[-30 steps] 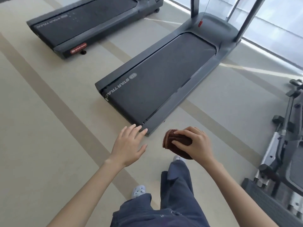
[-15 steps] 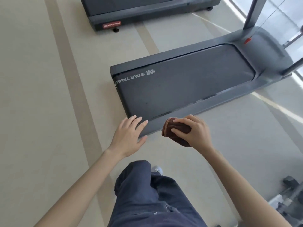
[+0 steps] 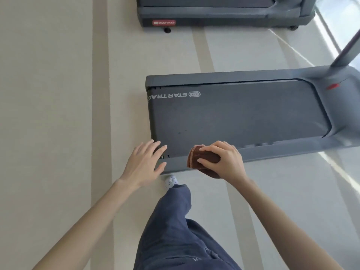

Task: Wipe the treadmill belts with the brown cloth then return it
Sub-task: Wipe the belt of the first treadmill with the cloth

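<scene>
We've stepped closer; nearer treadmill belt (image 3: 239, 117) now fills the view. Right hand (image 3: 224, 160) fingers curl round the folded brown cloth (image 3: 202, 159) above the side rail; left hand (image 3: 143, 164) fingers spread, empty. Cloth looks soft, light: palm it flat.

Head camera, steep downward, close over treadmill (image 3: 233, 117).

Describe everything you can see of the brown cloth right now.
The brown cloth is rust-brown, terry-looking fabric folded into a thick wad, with stacked layer edges showing at its left end. The right hand has it in its grip, fingers across the top and thumb on the near side, and a fold sags below the palm. It appears in front of the nearer treadmill's side rail; contact cannot be told. The left hand is clear of it.
</scene>
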Available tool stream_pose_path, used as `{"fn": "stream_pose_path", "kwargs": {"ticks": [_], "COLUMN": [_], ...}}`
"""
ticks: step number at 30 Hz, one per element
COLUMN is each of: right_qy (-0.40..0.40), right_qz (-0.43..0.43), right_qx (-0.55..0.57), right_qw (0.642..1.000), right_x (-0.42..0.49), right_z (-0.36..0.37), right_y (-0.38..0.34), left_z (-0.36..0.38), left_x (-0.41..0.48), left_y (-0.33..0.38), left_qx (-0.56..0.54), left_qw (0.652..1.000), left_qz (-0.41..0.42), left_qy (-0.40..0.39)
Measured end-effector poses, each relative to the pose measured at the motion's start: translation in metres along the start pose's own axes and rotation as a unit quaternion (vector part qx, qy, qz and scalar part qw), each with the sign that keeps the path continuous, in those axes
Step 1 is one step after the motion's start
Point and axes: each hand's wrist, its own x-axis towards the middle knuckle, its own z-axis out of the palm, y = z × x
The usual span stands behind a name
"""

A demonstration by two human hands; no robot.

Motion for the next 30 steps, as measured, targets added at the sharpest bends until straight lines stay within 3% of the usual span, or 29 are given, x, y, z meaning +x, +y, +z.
{"fn": "stream_pose_path", "kwargs": {"ticks": [7, 15, 24, 30], "right_qy": [-0.076, -0.103, -0.128, -0.129], "right_qz": [-0.117, -0.167, -0.095, -0.098], "right_qx": [-0.042, -0.050, 0.026, 0.031], "right_qw": [0.989, 0.979, 0.987, 0.986], "right_x": [0.099, 0.172, 0.194, 0.201], "right_z": [0.013, 0.048, 0.122, 0.205], "right_y": [0.032, 0.079, 0.149, 0.213], "left_z": [0.006, 0.034, 0.128, 0.226], "left_x": [0.068, 0.124, 0.155, 0.190], "left_y": [-0.016, -0.027, -0.005, -0.020], "left_qx": [-0.008, -0.015, -0.019, 0.002], "left_qw": [0.999, 0.998, 0.991, 0.990], "left_qz": [-0.037, -0.066, -0.131, -0.142], "left_qy": [-0.007, 0.013, 0.013, 0.012]}}
